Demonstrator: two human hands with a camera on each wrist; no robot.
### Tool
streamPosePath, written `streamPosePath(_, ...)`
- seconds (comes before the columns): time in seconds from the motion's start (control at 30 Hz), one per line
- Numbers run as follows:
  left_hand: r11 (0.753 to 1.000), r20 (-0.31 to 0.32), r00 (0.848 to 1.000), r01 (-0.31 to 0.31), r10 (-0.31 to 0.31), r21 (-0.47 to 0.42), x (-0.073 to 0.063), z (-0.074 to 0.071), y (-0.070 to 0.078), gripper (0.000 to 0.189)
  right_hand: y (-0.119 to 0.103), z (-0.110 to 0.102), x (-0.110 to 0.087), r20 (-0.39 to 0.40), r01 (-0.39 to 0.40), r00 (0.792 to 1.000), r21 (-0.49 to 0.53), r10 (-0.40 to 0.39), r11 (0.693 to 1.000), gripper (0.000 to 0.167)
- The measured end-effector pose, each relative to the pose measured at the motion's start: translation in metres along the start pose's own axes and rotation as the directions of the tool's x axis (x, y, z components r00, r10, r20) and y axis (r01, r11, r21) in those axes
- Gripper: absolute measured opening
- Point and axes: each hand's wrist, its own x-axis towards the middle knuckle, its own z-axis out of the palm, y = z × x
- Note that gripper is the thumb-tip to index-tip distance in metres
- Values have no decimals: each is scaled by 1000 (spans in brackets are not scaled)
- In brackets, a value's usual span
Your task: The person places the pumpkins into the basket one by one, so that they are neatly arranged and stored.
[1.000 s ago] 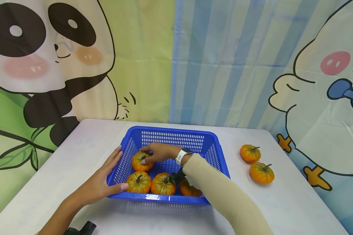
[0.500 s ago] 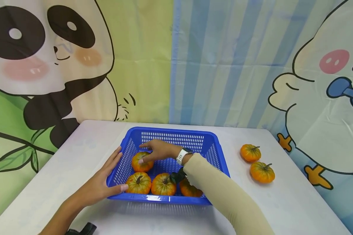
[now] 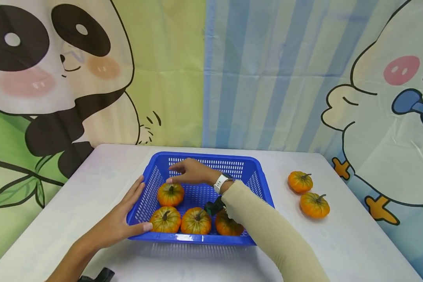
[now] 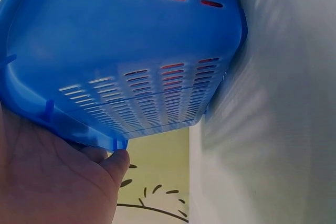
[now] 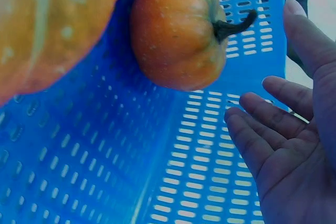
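Note:
A blue plastic basket (image 3: 215, 238) with slotted walls holds several orange pumpkins. My left hand (image 3: 118, 217) grips its left rim, the thumb over the front corner and the fingers along the outer side. Above the back-left pumpkin (image 3: 170, 195) hovers my right hand (image 3: 192, 172), fingers loose and holding nothing, thumb tip close over that pumpkin's top. Along the front wall sit a front-left pumpkin (image 3: 165, 220), a middle pumpkin (image 3: 196, 221) and a front-right pumpkin (image 3: 228, 225) partly hidden by the right sleeve. In the right wrist view, a stemmed pumpkin (image 5: 178, 30) lies apart from the fingertips.
Two more pumpkins, a farther one (image 3: 300, 181) and a nearer one (image 3: 314, 205), lie on the white table (image 3: 282, 162) right of the basket. Behind the table hangs a cartoon curtain (image 3: 253, 78). A black device (image 3: 98, 275) shows below the left forearm.
My right hand has let go of the back-left pumpkin and risen up and slightly back from it. The pumpkin stays in the basket. The left hand keeps its place on the rim.

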Motion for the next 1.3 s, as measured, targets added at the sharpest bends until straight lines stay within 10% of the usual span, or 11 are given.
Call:
streamPosePath(0.8, 1000, -17, 1000, -2, 2, -19, 1, 2, -4, 100, -26, -53, -32, -16, -9, 1000, -8, 9, 1000, 39)
streamPosePath(1.3, 1000, -20, 1000, -5, 5, -19, 0, 2, -3, 101, -23, -91, -79, -161, 30, 987, 104, -12, 994, 38)
